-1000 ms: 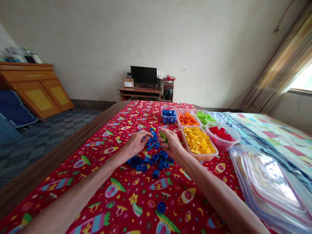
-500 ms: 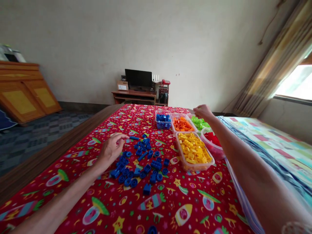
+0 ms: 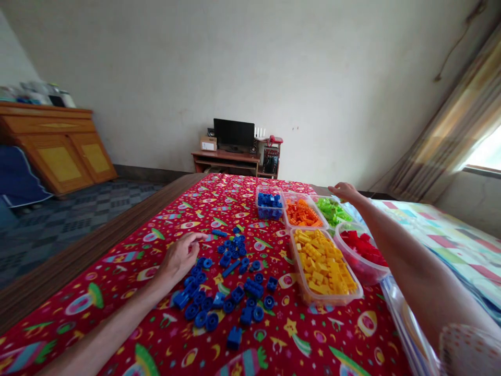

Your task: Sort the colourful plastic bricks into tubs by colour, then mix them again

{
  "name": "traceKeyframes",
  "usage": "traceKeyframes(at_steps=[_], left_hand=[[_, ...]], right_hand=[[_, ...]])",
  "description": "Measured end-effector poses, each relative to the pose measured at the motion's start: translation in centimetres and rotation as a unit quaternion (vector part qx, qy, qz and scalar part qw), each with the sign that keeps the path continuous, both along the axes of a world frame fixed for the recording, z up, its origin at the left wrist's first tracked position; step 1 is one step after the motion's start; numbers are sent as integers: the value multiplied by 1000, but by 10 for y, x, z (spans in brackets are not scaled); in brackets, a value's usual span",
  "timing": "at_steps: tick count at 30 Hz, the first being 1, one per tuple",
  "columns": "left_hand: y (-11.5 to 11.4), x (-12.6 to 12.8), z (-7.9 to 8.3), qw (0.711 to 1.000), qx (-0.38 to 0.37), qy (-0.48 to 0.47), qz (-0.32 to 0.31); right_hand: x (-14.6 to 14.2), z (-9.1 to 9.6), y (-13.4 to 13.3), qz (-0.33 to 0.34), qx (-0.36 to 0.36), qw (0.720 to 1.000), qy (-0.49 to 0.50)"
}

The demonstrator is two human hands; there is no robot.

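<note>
My left hand point(image 3: 180, 259) rests on the tablecloth at the left edge of a spread of loose blue toy bricks point(image 3: 219, 300). Its index finger stretches out, the thumb is apart from it, and nothing shows between them. Just beyond the fingertips lies a thin blue piece point(image 3: 219, 233). My right hand point(image 3: 346, 191) hovers at the far right, over the back of the box of light green pieces point(image 3: 332, 211). Its fingers point left, looking loosely parted, with no piece visible in them. The forearm passes above the round tub of red pieces point(image 3: 362, 248).
Clear plastic boxes hold blue bricks point(image 3: 270, 205), orange pieces point(image 3: 302, 213) and yellow bricks point(image 3: 323, 263). A red patterned cloth point(image 3: 156, 324) covers the table. Beyond stand a desk with a monitor point(image 3: 234, 134) and a wooden cabinet point(image 3: 58, 151). A checked bedspread point(image 3: 442, 230) lies at right.
The head view has turned slightly left and down, shifting the scene. My right hand stays out over the far boxes, its fist-like fingers now looser. My left hand stays beside the blue bricks.
</note>
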State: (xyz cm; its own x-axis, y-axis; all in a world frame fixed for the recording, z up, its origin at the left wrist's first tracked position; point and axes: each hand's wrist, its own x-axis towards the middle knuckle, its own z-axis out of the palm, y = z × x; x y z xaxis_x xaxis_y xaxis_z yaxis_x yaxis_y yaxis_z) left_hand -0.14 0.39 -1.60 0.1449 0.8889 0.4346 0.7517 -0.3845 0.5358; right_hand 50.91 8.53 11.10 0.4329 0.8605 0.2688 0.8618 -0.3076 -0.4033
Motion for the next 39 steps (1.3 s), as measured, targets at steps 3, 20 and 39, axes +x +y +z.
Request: traceKeyframes(at_steps=[3, 20, 39], left_hand=[[-4, 3, 5, 1000, -6, 19, -2], [-7, 15, -7, 995, -45, 18, -86], [-23, 43, -3, 938, -185, -137, -261]], right_hand=[[-2, 0, 1, -6, -10, 1000, 27], [-111, 56, -66, 209, 59, 938, 272], [-204, 17, -142, 379, 67, 917, -104]])
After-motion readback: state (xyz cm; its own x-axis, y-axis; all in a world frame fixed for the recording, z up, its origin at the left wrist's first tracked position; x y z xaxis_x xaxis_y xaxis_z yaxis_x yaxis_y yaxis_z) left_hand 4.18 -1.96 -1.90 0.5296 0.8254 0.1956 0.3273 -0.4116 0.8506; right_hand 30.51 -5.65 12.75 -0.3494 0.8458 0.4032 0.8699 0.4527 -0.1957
